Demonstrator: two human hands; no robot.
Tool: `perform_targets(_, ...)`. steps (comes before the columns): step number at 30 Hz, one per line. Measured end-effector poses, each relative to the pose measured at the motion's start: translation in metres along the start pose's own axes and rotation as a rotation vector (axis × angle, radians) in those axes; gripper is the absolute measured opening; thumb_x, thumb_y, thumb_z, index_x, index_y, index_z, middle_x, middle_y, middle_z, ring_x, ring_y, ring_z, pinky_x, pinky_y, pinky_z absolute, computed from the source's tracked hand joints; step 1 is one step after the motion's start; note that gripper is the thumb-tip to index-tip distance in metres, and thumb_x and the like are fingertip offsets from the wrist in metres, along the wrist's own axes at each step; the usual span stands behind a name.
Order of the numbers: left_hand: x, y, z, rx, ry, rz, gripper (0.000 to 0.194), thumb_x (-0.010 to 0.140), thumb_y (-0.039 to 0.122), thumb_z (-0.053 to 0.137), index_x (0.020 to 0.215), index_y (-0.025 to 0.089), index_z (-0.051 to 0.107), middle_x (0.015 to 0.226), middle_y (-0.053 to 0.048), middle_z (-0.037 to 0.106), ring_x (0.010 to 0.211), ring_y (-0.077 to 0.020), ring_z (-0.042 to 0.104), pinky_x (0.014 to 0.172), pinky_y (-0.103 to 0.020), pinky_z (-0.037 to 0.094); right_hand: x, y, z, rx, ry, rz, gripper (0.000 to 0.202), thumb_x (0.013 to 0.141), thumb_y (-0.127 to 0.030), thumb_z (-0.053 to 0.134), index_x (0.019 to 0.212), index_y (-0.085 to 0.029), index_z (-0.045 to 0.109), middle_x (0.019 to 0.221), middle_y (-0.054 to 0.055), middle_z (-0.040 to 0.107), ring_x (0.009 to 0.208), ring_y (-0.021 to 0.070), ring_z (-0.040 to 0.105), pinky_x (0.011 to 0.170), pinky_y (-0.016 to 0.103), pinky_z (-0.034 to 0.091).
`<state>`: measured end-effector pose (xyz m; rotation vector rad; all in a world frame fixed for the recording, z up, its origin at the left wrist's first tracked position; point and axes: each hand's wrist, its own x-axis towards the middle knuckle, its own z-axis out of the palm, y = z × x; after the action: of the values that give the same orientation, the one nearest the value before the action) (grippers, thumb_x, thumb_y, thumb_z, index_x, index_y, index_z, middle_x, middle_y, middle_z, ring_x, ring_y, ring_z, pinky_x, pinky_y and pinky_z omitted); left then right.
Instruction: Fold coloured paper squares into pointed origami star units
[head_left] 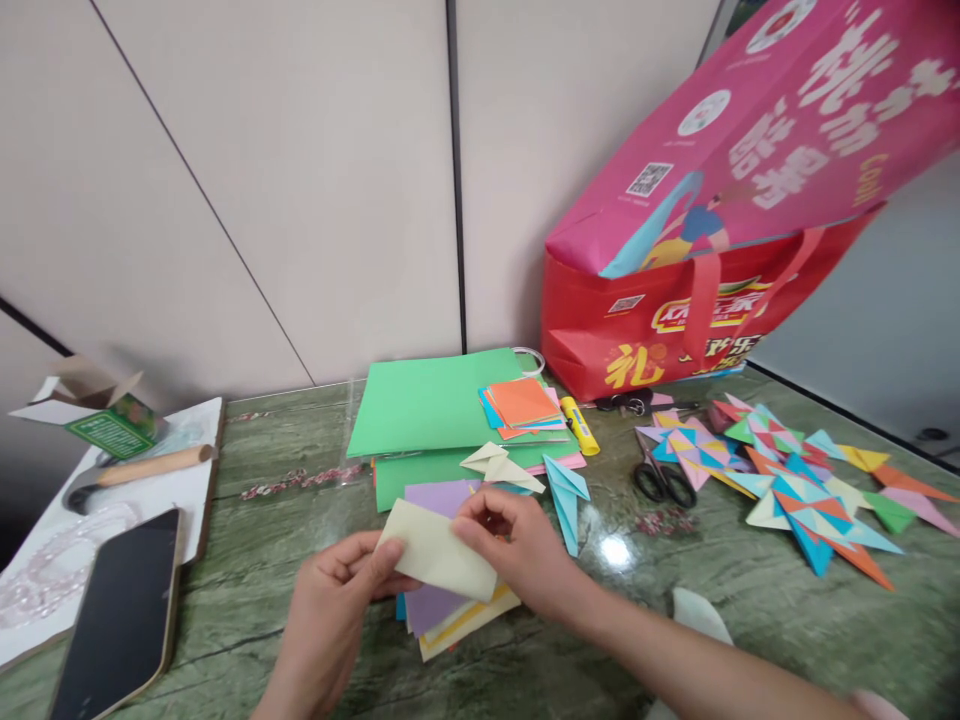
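A cream paper (436,552) is held up between both hands. My left hand (341,590) pinches its left end, thumb on top. The fingers of my right hand (517,545) are closed on its upper right edge. Beneath the paper lies a stack of coloured sheets, with a purple sheet (429,608) on top. Just behind my right hand are folded cream pieces (501,466) and a folded blue piece (568,500).
Green sheets (431,400) hold small orange squares (525,402) beside a yellow glue stick (580,426). Scissors (664,483) and folded paper stars (814,500) lie right. Red bag (600,330) stands behind; phone (120,615) and open box (112,420) are left.
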<state>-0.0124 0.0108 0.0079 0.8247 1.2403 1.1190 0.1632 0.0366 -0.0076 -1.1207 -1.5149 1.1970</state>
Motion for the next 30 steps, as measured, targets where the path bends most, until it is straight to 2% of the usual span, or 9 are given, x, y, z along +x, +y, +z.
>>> perform_targets(5,0.003,-0.006,-0.002,-0.002,0.003,0.036,0.022,0.059,0.031,0.076,0.076,0.016,0.074,0.07,-0.004,0.076,0.063,-0.0198,0.069,0.065,-0.026,0.056,0.0,0.0,0.0,-0.033,0.015,-0.034,0.016,0.076,-0.027,0.055,0.065,-0.015,0.057,0.062,-0.001,0.055,0.058,0.0101,0.047,0.053,0.021,0.037)
perform_targets(9,0.001,-0.002,-0.002,0.103,-0.002,0.065,0.024,0.059,0.031,0.076,0.077,0.015,0.073,0.07,-0.005,0.076,0.066,-0.0225,0.069,0.065,-0.028,0.056,0.002,-0.001,-0.003,-0.079,-0.008,-0.058,0.016,0.077,-0.026,0.055,0.065,-0.015,0.057,0.063,0.0,0.056,0.059,0.0108,0.048,0.054,0.021,0.038)
perform_targets(14,-0.001,0.005,0.002,0.141,-0.083,0.088,0.048,0.059,0.026,0.076,0.105,0.019,0.063,0.091,-0.01,0.074,0.085,-0.0253,0.067,0.069,-0.03,0.054,0.004,0.003,-0.008,-0.251,-0.189,-0.149,0.012,0.076,-0.019,0.056,0.066,-0.016,0.061,0.065,0.0,0.059,0.061,0.0119,0.051,0.057,0.022,0.038)
perform_targets(17,-0.001,0.002,0.003,0.282,-0.138,0.098,0.038,0.059,0.025,0.074,0.096,0.019,0.067,0.082,-0.009,0.076,0.078,-0.0244,0.069,0.065,-0.027,0.053,0.001,0.005,-0.01,-0.355,-0.283,-0.235,0.01,0.077,-0.021,0.058,0.07,-0.017,0.064,0.067,0.001,0.06,0.061,0.0121,0.052,0.057,0.022,0.037)
perform_targets(21,0.0,-0.004,0.005,0.616,-0.236,0.163,0.01,0.066,0.027,0.068,0.068,0.02,0.074,0.064,-0.005,0.074,0.061,-0.0204,0.065,0.056,-0.022,0.047,-0.003,0.005,-0.008,-0.415,-0.325,-0.292,0.011,0.079,-0.024,0.058,0.074,-0.018,0.065,0.07,0.002,0.061,0.065,0.0129,0.054,0.06,0.023,0.038)
perform_targets(24,-0.001,-0.005,0.006,0.671,-0.23,0.188,0.019,0.069,0.031,0.064,0.059,0.018,0.074,0.057,-0.004,0.071,0.053,-0.017,0.059,0.05,-0.02,0.042,-0.004,0.004,-0.006,-0.367,-0.3,-0.256,0.009,0.079,-0.025,0.059,0.077,-0.018,0.064,0.074,0.002,0.061,0.07,0.0138,0.055,0.065,0.023,0.039)
perform_targets(25,-0.001,-0.005,0.006,0.642,-0.212,0.172,0.02,0.068,0.032,0.064,0.059,0.017,0.074,0.055,-0.004,0.07,0.051,-0.0161,0.057,0.047,-0.019,0.041,-0.004,0.004,-0.005,-0.325,-0.271,-0.224,0.011,0.077,-0.026,0.062,0.084,-0.019,0.063,0.076,0.001,0.061,0.072,0.0139,0.055,0.066,0.024,0.039)
perform_targets(28,-0.002,-0.002,0.005,0.525,-0.162,0.126,0.022,0.066,0.035,0.066,0.058,0.016,0.073,0.052,-0.003,0.068,0.047,-0.0143,0.054,0.044,-0.019,0.038,-0.003,0.006,-0.003,-0.141,-0.217,-0.081,0.051,0.063,-0.031,0.074,0.108,-0.022,0.052,0.079,-0.001,0.058,0.068,0.0128,0.053,0.061,0.022,0.04)
perform_targets(30,-0.002,-0.001,0.004,0.454,-0.128,0.106,0.022,0.064,0.036,0.068,0.056,0.016,0.072,0.05,-0.003,0.067,0.045,-0.0137,0.053,0.043,-0.018,0.038,-0.002,0.008,-0.003,-0.033,-0.227,-0.004,0.062,0.055,-0.028,0.078,0.109,-0.021,0.049,0.076,-0.004,0.054,0.063,0.0111,0.05,0.055,0.019,0.038)
